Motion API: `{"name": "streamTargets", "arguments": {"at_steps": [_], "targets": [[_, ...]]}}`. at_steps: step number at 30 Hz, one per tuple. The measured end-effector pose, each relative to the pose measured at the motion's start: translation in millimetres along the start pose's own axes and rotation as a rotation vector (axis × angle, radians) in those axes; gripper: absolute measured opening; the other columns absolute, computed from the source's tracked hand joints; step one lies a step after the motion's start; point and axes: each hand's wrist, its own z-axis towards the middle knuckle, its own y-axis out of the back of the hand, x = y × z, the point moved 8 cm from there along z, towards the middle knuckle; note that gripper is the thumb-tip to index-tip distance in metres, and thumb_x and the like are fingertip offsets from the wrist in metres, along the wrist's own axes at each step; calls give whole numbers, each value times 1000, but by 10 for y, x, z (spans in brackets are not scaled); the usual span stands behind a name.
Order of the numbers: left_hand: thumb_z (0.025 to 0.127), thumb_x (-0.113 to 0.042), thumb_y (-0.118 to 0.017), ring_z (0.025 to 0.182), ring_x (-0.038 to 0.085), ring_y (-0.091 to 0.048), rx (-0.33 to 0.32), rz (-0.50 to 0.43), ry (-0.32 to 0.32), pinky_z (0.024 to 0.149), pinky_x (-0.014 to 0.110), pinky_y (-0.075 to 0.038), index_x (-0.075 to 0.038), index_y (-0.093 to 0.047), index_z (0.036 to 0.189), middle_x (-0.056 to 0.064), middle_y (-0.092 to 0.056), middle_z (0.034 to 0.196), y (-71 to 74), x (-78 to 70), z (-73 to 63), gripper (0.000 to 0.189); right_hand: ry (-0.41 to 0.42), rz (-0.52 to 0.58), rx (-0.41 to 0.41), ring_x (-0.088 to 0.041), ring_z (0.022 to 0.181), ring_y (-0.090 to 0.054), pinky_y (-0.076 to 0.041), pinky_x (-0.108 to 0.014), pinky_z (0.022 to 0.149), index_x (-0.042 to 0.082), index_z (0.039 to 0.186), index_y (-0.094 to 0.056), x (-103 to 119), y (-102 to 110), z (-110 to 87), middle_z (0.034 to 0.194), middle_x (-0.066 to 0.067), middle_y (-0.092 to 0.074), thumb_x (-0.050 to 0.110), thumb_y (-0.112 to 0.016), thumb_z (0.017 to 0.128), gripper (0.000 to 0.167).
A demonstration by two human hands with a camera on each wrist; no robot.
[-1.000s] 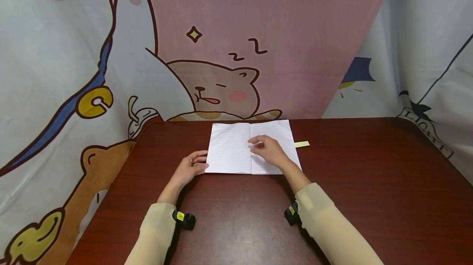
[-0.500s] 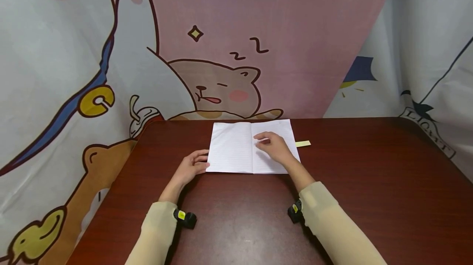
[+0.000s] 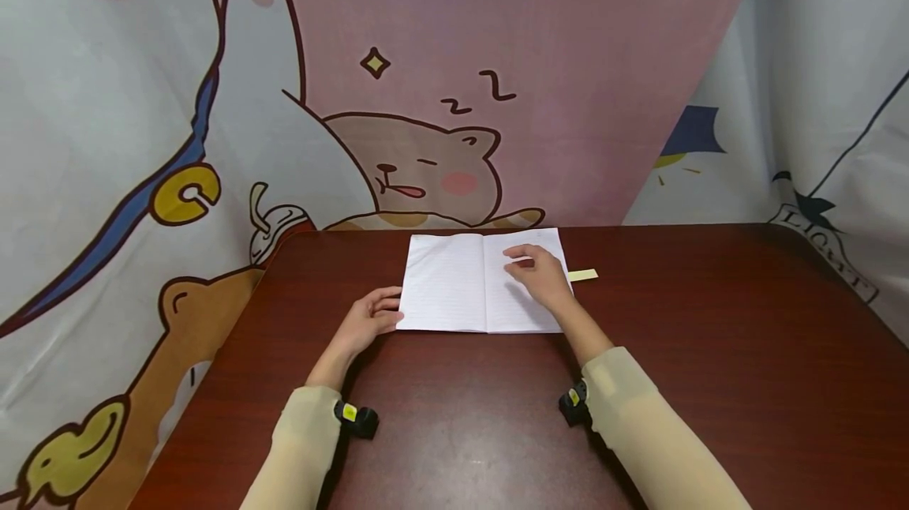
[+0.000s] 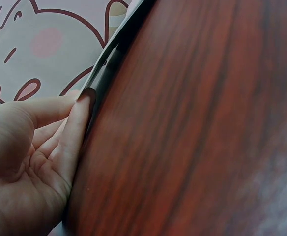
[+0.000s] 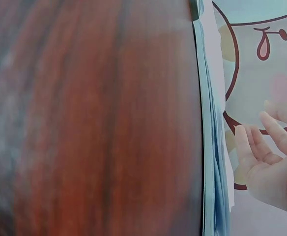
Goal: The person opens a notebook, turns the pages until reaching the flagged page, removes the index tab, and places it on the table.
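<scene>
An open notebook with white lined pages (image 3: 443,281) lies near the far edge of the table. My left hand (image 3: 365,322) pinches its left edge; in the left wrist view the thumb and a finger of that hand (image 4: 35,152) meet at the cover's edge (image 4: 101,64). Over the right page hovers my right hand (image 3: 543,277), its fingers loosely bent with nothing between them. The right wrist view shows this hand (image 5: 276,157) apart from the stacked page edges (image 5: 213,128). A pale yellow paper strip (image 3: 584,275) sticks out from the notebook's right side.
The dark red-brown wooden table (image 3: 710,352) stretches out on both sides of the notebook. Behind it hangs a cloth printed with cartoon animals (image 3: 440,170). Each wrist wears a small black camera, such as the left wrist camera (image 3: 362,421).
My right hand has moved rightward and slightly away from me, from the notebook's centre fold to over the right page. The left hand stays at the left edge.
</scene>
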Motion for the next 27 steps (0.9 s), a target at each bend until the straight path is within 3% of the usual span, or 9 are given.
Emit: {"name": "streamTargets", "arguments": {"at_steps": [12,27], "targets": [[96,-4,-63,96,9,-65,-8,10,-1,76,20,-55,-3,-48,144,25,-58,135,9,9,9,50,-42,100,-133,-37,113,-67,-54,-45,97,-2,121,-67,-110,190,11,128,-22,-63,8,-67,93,29],[96,-3,-63,95,8,-66,-8,4,-1,76,19,-55,-3,-49,144,26,-58,135,10,11,8,50,-54,74,-193,-40,117,-63,-51,-45,102,-5,122,-65,-192,409,8,129,-25,-57,7,-67,93,31]]}}
